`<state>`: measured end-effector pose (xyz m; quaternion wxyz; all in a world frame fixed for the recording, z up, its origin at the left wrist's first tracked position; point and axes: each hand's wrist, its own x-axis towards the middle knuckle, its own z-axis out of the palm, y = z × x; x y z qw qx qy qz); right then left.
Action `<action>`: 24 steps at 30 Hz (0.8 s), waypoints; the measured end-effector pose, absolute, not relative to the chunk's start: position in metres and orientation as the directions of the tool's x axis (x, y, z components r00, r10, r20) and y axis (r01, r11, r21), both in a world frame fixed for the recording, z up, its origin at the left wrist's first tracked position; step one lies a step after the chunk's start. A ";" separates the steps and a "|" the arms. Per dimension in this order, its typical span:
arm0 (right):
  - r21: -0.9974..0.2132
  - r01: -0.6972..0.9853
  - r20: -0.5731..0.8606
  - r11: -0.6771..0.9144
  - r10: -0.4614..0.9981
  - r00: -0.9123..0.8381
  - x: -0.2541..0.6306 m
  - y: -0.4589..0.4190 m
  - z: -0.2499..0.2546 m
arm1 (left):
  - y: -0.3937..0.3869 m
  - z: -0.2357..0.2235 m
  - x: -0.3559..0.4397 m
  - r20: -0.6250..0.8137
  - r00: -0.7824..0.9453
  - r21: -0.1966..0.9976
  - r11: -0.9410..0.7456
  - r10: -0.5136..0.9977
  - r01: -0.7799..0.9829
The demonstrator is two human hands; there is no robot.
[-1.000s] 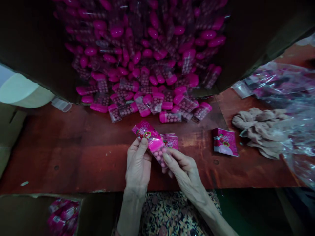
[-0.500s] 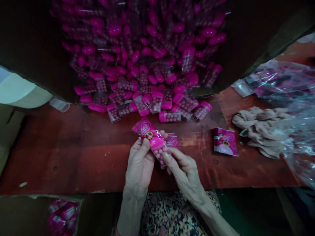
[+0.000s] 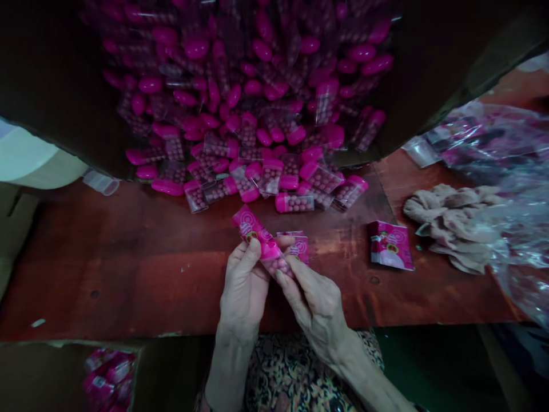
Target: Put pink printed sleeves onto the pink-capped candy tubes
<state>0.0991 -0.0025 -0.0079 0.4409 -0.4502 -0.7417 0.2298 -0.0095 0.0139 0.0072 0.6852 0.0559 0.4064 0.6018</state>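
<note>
My left hand (image 3: pixel 243 284) and my right hand (image 3: pixel 316 302) meet over the front of a reddish table (image 3: pixel 137 269). Together they pinch a small clear candy box with a pink cap (image 3: pixel 274 260), filled with pink balls, and it sits partly inside a pink printed sleeve (image 3: pixel 250 226) that sticks up and to the left. My left thumb presses on the sleeve. My right fingers close on the box's lower end. A second pink sleeve (image 3: pixel 298 246) shows just behind my right fingers.
A big heap of pink-capped candy boxes (image 3: pixel 257 114) spills from a dark carton at the back. A printed packet (image 3: pixel 390 245) lies to the right, beside a crumpled beige cloth (image 3: pixel 450 220) and clear plastic bags (image 3: pixel 510 189). A box of finished packs (image 3: pixel 109 377) sits lower left.
The sleeve has turned narrower and more edge-on, and the box has slid further into it. My right hand has moved a little left and up, closer to my left hand.
</note>
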 end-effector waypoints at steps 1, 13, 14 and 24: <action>-0.780 0.429 0.402 0.455 0.891 -0.213 0.100 -0.002 -0.007 | 0.014 0.007 -0.010 -0.509 -0.037 0.544 0.288 0.860 -0.788; -0.715 0.453 0.495 0.533 0.843 -0.212 0.100 -0.007 -0.008 | 0.011 0.010 0.001 -0.499 -0.292 0.636 0.116 0.816 -0.763; -0.746 0.432 0.460 0.508 0.861 -0.218 0.100 -0.007 -0.007 | 0.011 0.010 0.001 -0.491 -0.285 0.639 0.118 0.823 -0.760; -0.789 0.378 0.416 0.485 0.874 -0.252 0.106 -0.001 -0.007 | 0.013 0.008 -0.006 -0.501 -0.004 0.507 0.290 0.866 -0.812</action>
